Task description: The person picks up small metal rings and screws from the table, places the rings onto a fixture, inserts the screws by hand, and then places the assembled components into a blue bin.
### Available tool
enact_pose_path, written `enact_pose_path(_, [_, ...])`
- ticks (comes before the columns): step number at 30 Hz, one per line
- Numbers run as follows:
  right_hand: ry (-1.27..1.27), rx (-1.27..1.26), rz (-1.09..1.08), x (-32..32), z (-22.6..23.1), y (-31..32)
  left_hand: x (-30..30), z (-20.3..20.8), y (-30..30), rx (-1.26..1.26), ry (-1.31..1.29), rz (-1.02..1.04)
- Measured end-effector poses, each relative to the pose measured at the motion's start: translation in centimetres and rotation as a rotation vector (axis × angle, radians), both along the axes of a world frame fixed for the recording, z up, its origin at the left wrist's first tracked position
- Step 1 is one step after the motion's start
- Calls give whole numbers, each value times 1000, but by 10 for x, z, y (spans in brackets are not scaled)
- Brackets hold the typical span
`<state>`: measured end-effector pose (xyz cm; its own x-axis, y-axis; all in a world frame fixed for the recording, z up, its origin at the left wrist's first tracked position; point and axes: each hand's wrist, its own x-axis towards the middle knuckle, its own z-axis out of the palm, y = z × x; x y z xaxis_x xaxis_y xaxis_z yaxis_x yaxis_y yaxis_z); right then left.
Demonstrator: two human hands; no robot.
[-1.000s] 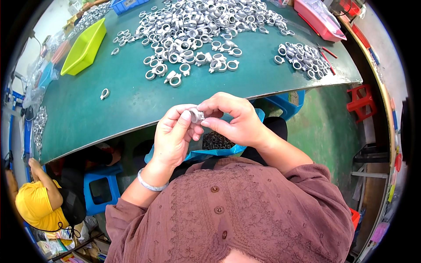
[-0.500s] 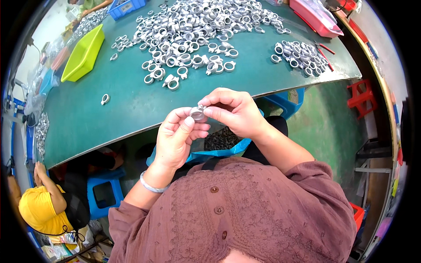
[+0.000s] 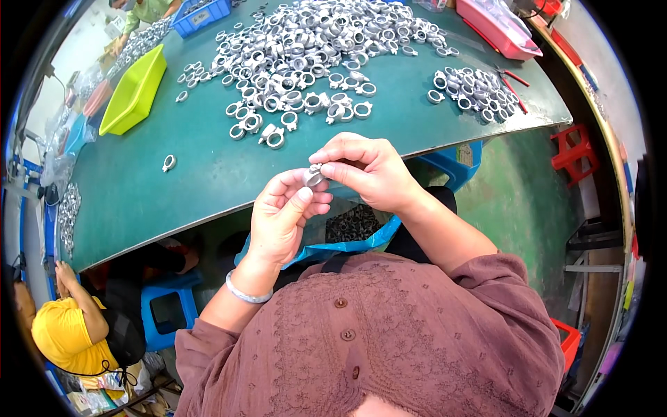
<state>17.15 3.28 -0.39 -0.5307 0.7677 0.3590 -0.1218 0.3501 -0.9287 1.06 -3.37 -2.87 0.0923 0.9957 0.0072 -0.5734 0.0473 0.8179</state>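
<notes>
A small silver metal ring clamp [image 3: 313,178] is held just off the table's front edge, above my lap. The thumb and fingers of my left hand [image 3: 278,217] close round its ring from the left and below. From the right, my right hand [image 3: 373,172] pinches the lug side of the same clamp between thumb and forefinger. What small part lies under those right fingertips is hidden. Beneath my hands, a blue-edged bag [image 3: 379,238] with dark small parts in it rests at my lap.
Across the green table [image 3: 194,181] lies a big heap of ring clamps [image 3: 313,42]. A smaller pile [image 3: 472,94] sits right, beside red-handled pliers [image 3: 515,87]. A yellow-green tray [image 3: 135,90] stands left, near a single clamp [image 3: 169,163]. A person in yellow [image 3: 69,330] is at lower left.
The ring clamp has tilted between my fingers, so its opening shows less. Both hands keep their grip in nearly the same place. The view has shifted slightly.
</notes>
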Motion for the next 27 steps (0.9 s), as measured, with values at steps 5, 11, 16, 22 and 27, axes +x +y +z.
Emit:
enact_pose_path(5, [-3,-12,-4,0,0,1,1,1,0,-6,-2,0])
enact_pose_path(11, [21,-72,10,0,0,0,1,0,0,-5,20,-7])
enact_pose_path(16, [41,-151,43,1,3,-1,3,3,-2,32,84,27])
enact_pose_path(22, [51,-169,57,3,4,0,3,1,-1,95,179,55])
enact_pose_path(27, [62,-262,90,5,4,-1,4,-1,-1,119,216,54])
